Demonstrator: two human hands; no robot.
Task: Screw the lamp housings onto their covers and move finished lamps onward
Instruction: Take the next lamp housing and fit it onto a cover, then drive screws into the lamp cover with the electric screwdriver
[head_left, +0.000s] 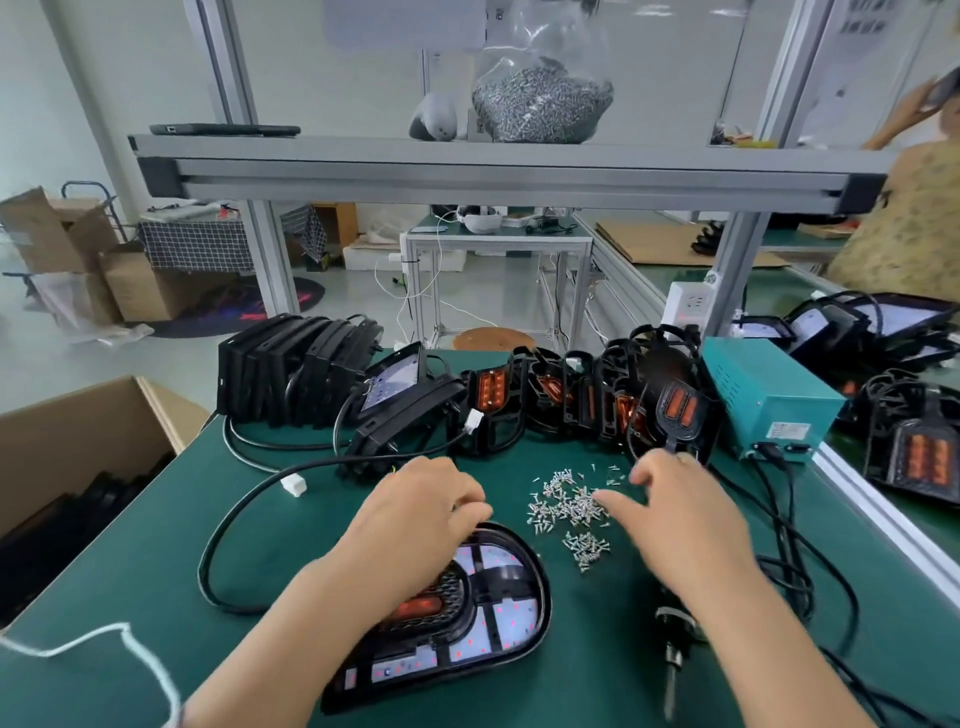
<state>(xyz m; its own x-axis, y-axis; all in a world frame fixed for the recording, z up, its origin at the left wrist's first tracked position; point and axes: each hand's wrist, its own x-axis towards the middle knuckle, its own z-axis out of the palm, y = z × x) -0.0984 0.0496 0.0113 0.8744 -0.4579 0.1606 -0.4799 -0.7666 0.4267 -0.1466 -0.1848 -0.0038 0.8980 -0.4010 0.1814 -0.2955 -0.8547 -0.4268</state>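
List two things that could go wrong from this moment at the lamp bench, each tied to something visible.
1. The loose pile of small silver screws lies right at the fingertips of the right hand. A careless sweep could scatter them across the green mat or into the black oval lamp under the left hand.
2. The black electric screwdriver lies beneath the right forearm among black cables. The arm might knock or snag it.

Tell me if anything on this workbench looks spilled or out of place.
Yes: small silver screws lie loose in a scattered heap on the green bench mat, right by the right hand, with no tray holding them. A few strays sit apart toward the teal metal box.
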